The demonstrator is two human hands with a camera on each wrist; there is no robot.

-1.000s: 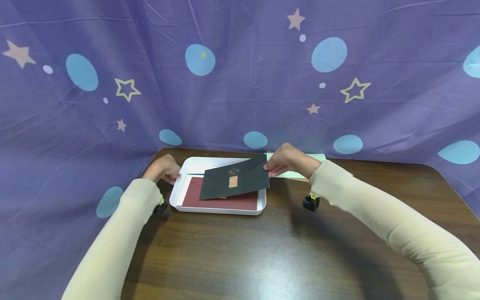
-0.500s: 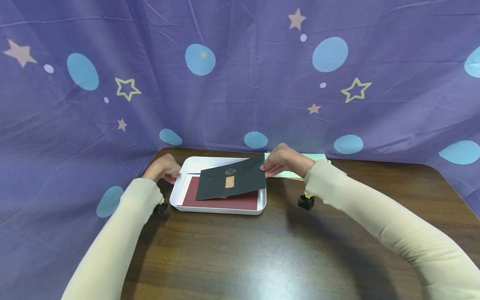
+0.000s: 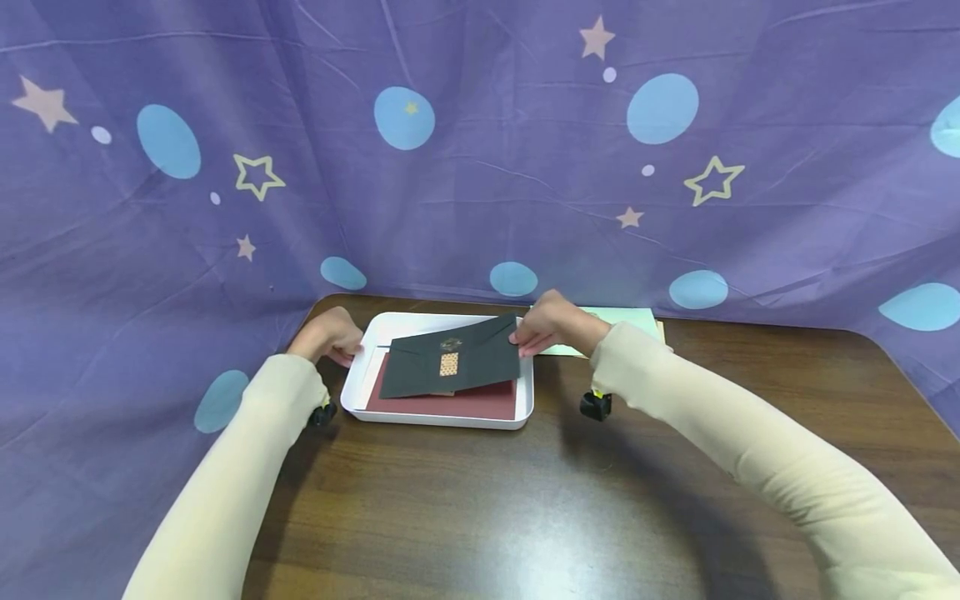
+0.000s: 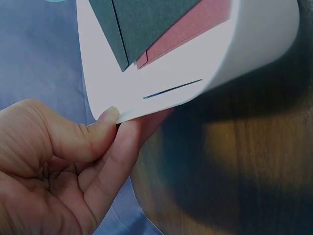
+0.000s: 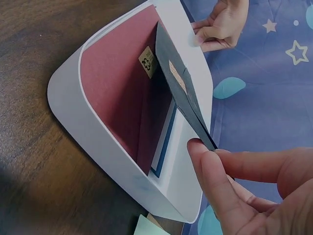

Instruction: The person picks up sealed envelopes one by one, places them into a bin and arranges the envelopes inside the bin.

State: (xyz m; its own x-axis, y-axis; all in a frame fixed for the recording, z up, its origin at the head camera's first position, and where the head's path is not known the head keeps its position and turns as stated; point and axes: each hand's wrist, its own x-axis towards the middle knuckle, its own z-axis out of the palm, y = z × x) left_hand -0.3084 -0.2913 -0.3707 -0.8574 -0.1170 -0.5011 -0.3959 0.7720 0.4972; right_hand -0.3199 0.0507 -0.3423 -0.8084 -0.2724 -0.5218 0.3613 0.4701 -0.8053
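A dark green envelope (image 3: pixel 420 367) with a small patterned orange label slants over a white tray (image 3: pixel 442 422). My right hand (image 3: pixel 551 323) pinches its right end between thumb and fingers, holding that end raised. Beneath it, a dark red envelope (image 5: pixel 115 83) with a gold sticker lies in the tray, over white paper and something with a blue edge (image 5: pixel 164 142). At the tray's left end, my left hand (image 4: pixel 83 152) pinches the rim, thumb on top and fingers underneath.
Pale green paper (image 3: pixel 626 318) lies on the wooden table (image 3: pixel 465 508) behind the right hand, with tan edges showing below it. A purple patterned cloth (image 3: pixel 465 208) hangs just behind the table.
The right hand has moved left with the dark green envelope, which now sits further over the tray. More of the pale green paper shows. The left hand stays on the rim.
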